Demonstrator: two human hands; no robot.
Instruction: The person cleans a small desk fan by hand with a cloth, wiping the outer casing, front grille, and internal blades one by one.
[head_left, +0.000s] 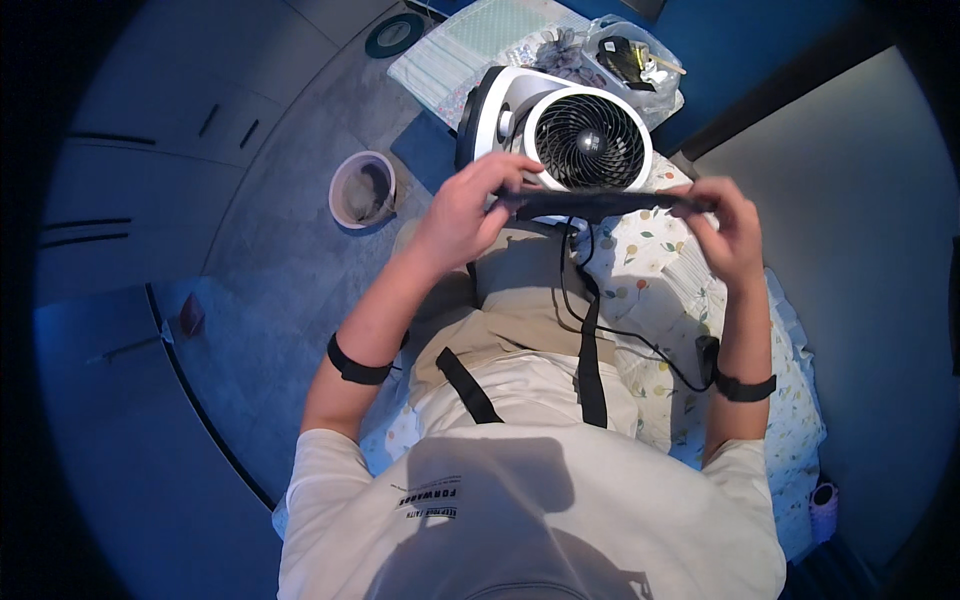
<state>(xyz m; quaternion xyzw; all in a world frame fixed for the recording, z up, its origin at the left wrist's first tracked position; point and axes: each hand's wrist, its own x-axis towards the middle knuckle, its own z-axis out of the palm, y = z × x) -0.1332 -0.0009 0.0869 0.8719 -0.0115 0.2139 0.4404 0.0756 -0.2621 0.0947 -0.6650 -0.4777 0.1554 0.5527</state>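
Stretched level between my two hands is a dark, narrow strip of what looks like cloth, slightly blurred. My left hand pinches one end between thumb and fingers, and my right hand grips the other. Just beyond the strip, a white electric fan with a round black grille lies tilted back, its face turned up. The strip hides the lower rim of the fan head. Below it, a black cable hangs down across my lap towards my right forearm.
A clear plastic bag of odds and ends and a grey gauzy bundle lie behind the fan. A pink bin stands on the floor at left. Patterned fabric spreads under me. A black strap crosses my shirt.
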